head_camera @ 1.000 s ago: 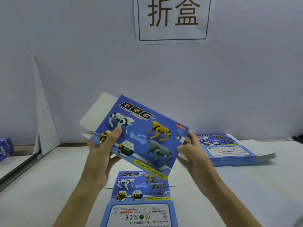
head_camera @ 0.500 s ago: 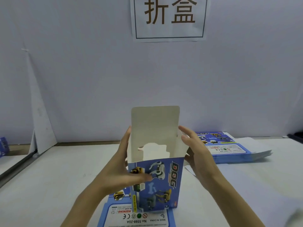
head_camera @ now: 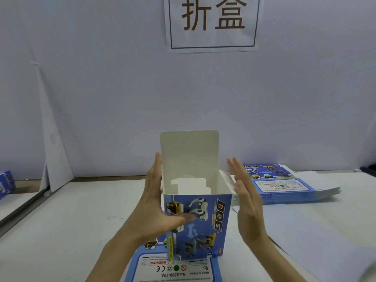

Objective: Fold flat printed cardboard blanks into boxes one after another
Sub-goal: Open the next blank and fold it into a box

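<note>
Left hand [head_camera: 160, 212] grips upright, open-topped blue box [head_camera: 200, 226].

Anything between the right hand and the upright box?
Nothing visible does. The right hand is open beside the right wall of the box, with only the box's own side flap sticking out toward it.

Packing workstation: white worktop [head_camera: 81, 210], stack of flat printed box blanks [head_camera: 284, 186], wall sign [head_camera: 212, 23] reading 折盒.
</note>
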The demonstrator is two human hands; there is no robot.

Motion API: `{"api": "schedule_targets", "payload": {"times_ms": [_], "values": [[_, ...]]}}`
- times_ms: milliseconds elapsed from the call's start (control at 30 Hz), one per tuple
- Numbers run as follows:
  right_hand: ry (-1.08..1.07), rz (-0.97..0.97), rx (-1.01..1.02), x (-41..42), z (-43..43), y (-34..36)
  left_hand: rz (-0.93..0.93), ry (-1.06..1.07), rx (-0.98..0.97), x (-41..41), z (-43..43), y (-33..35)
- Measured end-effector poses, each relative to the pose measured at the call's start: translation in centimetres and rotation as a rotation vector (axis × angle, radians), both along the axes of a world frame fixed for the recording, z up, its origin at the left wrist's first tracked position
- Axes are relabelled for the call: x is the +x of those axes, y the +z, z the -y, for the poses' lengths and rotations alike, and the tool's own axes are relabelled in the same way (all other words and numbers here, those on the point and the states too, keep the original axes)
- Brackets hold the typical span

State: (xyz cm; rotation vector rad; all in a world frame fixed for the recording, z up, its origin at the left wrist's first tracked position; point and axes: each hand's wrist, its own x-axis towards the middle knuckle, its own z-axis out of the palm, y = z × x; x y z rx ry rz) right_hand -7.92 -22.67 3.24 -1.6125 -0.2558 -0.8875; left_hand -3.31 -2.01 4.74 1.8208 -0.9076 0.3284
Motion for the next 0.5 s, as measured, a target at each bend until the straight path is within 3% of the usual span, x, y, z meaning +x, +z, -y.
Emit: {"api": "schedule_targets", "payload": {"times_ms": [67,133,267,500], "values": [[-0.040,0.082,-0.165,-0.1,0.7,-0.1,0.210,0.077,0.041,0.1,-0.2,0.0],[-0.070,0.086,-0.234,0.0,1.1,-0.2,0.254,0.110,0.015,0.3,-0.6,0.1],[-0.104,0.077,-0.283,0.4,1.6,-0.9,0.279,0.165,-0.045,1.1,-1.3,-1.0],[-0.112,0.103,-0.251,0.6,1.6,-1.2,0.135,0.143,-0.319,1.7,-0.6,-4.5]]}}
